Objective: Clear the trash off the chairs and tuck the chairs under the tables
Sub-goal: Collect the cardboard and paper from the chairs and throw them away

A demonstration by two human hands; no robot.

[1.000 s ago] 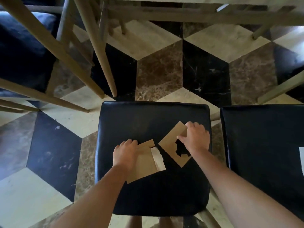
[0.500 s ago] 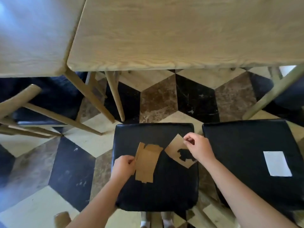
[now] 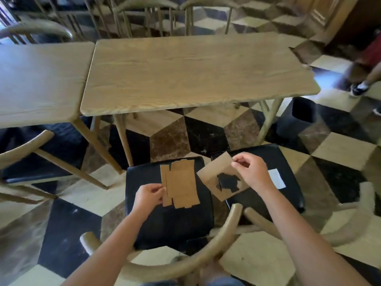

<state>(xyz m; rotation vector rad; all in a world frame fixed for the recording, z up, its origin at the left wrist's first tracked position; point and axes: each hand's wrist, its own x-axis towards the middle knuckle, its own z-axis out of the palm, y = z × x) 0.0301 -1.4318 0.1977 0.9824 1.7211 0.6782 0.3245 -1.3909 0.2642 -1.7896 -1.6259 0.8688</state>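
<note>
- While the left hand (image 3: 148, 194) pinches the flat brown card (image 3: 179, 183) by its near-left edge, the card's long side points toward the desk (image 3: 193, 71).
- Right hand (image 3: 250, 172) pinches the card with a hole (image 3: 221, 178).
- White paper (image 3: 276, 178) lies on the right chair (image 3: 288, 195), nearest the right hand.
</note>
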